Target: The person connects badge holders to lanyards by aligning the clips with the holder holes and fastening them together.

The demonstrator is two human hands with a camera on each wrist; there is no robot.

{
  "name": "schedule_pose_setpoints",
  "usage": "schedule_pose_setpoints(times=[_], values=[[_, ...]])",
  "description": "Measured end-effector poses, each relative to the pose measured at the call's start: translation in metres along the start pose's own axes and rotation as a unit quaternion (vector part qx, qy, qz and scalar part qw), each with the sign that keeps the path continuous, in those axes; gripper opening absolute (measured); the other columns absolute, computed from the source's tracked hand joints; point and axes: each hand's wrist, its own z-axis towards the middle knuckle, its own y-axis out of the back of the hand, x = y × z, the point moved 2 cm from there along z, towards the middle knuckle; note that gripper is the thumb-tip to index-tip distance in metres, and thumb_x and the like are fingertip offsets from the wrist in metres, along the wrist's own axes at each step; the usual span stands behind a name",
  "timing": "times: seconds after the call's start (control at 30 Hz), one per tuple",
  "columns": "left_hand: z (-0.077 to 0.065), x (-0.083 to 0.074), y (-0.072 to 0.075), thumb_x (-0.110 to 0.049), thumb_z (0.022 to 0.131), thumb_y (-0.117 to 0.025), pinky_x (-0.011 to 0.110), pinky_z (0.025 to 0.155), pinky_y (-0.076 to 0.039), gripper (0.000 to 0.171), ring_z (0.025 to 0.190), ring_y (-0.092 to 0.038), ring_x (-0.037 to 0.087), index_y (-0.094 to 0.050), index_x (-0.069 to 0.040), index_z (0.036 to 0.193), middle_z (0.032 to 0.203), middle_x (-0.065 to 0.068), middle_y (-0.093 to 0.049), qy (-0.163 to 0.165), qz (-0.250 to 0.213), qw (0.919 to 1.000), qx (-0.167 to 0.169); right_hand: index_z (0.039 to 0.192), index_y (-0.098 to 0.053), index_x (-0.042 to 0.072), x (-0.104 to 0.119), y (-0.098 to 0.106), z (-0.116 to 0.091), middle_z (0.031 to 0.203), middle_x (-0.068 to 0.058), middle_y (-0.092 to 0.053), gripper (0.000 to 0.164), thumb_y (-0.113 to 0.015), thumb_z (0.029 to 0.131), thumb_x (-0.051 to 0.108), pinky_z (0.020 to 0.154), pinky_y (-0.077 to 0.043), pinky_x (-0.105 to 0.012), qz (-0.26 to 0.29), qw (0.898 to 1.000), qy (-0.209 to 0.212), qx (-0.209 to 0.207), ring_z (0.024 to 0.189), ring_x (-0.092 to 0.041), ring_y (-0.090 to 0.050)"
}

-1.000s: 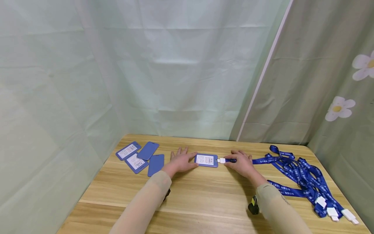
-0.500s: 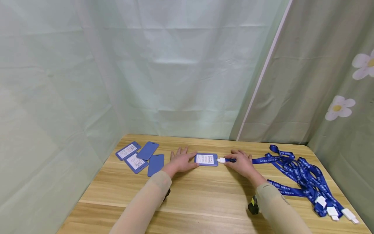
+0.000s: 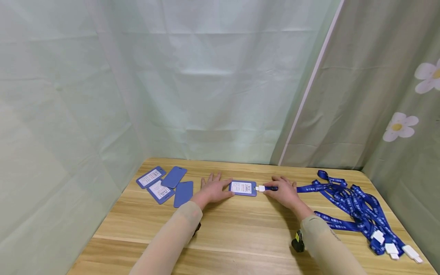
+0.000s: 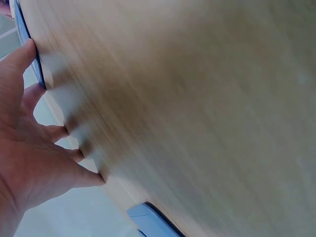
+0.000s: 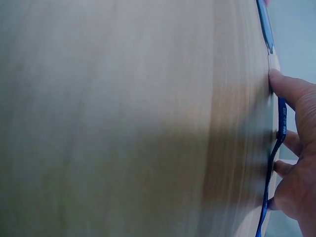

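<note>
A blue badge holder (image 3: 242, 188) with a white printed insert lies flat on the table, its slotted end to the right. My left hand (image 3: 214, 190) holds its left end between thumb and index finger; the other fingers spread onto the wood. At the slotted end, a white lanyard clip (image 3: 261, 188) meets the holder. Whether its tip passes through the slot is too small to tell. My right hand (image 3: 283, 192) pinches this clip, and its blue strap (image 5: 282, 116) runs under the palm. The left wrist view shows the left thumb (image 4: 25, 54) against the holder's edge.
Several more badge holders (image 3: 183, 193) lie to the left, some overlapping. A tangled heap of blue lanyards (image 3: 357, 206) with white clips (image 3: 391, 250) covers the table's right side. Curtains (image 3: 213, 95) hang behind the wooden table (image 3: 237, 244).
</note>
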Motion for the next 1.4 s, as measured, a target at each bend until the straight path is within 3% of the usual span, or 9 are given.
schedule_pose_setpoints(times=[0.4,0.73,1.4], values=[[0.0009,0.0006,-0.0030,-0.060,0.098,-0.058,0.076,0.114,-0.003,0.067,0.152,-0.004,0.050,-0.041,-0.035,0.158,0.169,0.018,-0.016,0.003,-0.001,1.0000,0.000,0.121,-0.079,0.019,-0.0002,-0.0022,0.0012,0.158,-0.021,-0.041,0.035,-0.079,0.091,0.037,0.111,0.009,-0.077,0.014,1.000,-0.008,0.002,0.150,-0.050,-0.017],[-0.0002,-0.0010,-0.0041,-0.056,0.099,-0.059,0.076,0.114,-0.002,0.065,0.152,-0.005,0.051,-0.045,-0.030,0.157,0.168,0.020,-0.016,0.000,-0.016,0.9999,-0.007,0.121,-0.079,0.018,-0.0020,-0.0029,0.0004,0.158,-0.021,-0.041,0.035,-0.078,0.091,0.037,0.110,0.010,-0.077,0.014,1.000,-0.012,-0.001,0.150,-0.050,-0.016],[0.0021,0.0006,-0.0048,-0.060,0.098,-0.059,0.077,0.113,-0.005,0.066,0.152,-0.007,0.051,-0.045,-0.032,0.156,0.167,0.021,-0.019,0.001,0.000,0.9999,-0.013,0.123,-0.077,0.019,-0.0013,-0.0040,0.0032,0.159,-0.021,-0.039,0.036,-0.077,0.092,0.037,0.110,0.010,-0.077,0.009,1.000,-0.014,0.002,0.151,-0.049,-0.014]])
